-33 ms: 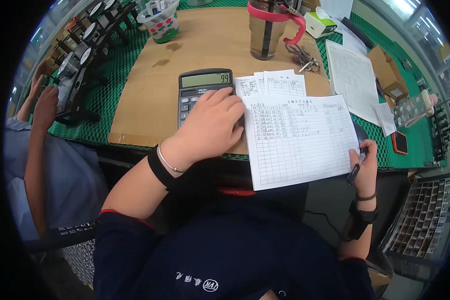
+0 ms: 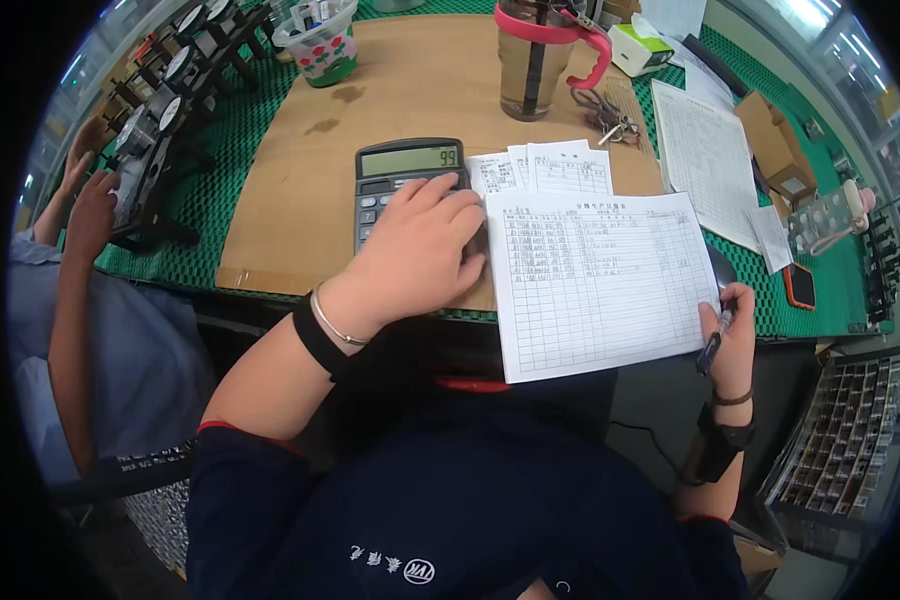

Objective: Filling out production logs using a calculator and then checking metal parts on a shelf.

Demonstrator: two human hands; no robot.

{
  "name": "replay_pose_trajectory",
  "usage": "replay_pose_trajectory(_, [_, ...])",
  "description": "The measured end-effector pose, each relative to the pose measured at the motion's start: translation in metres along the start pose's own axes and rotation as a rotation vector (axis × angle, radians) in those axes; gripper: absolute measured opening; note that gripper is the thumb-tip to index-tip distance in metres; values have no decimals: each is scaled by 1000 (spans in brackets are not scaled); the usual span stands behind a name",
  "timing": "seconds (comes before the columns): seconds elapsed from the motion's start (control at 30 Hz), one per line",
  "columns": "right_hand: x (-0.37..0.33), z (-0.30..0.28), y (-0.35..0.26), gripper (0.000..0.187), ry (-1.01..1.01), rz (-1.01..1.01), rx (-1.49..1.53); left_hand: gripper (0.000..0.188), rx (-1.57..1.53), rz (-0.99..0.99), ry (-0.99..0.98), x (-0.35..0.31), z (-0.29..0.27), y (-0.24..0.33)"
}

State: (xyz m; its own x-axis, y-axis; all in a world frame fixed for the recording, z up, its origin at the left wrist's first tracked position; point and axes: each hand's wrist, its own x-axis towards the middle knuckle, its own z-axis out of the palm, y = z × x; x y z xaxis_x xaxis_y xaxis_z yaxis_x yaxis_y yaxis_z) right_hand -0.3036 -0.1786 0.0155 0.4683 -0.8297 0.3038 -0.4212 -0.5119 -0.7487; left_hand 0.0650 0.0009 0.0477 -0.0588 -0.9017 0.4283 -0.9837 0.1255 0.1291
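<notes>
My left hand [image 2: 415, 250] lies over the keys of a dark grey calculator [image 2: 385, 160]. Its fingers are stretched out and cover most of the keypad. Right of the calculator is a white ruled form [image 2: 600, 325], filled with handwriting in its upper rows and overhanging the table's near edge. At the form's right edge, my right hand [image 2: 736, 345] is closed around a dark pen [image 2: 711, 348], which points downward. Smaller printed slips [image 2: 570, 170] lie partly under the top of the form.
A cardboard sheet [image 2: 290, 220] covers the green mat. Behind stand a pink-handled jug [image 2: 525, 80], keys [image 2: 620, 128] and a flowered tub [image 2: 327, 60]. Rightward are a paper sheet [image 2: 705, 165], bottle [image 2: 830, 215] and phone [image 2: 799, 286]. A co-worker's hand [image 2: 92, 210] is beside dial gauges [image 2: 135, 135].
</notes>
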Motion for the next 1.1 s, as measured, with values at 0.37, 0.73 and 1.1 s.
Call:
replay_pose_trajectory(0.37, [-20,-13,-6,28,29,3,16,50,134,-222,-422,5,-75,-15])
replay_pose_trajectory(0.73, [-8,22,-9,26,14,-72,160,60,109,-416,-632,136,-5,-18])
replay_pose_trajectory(1.1, [-12,21,-7,24,22,-22,198,65,27,-478,-663,150,30,-29])
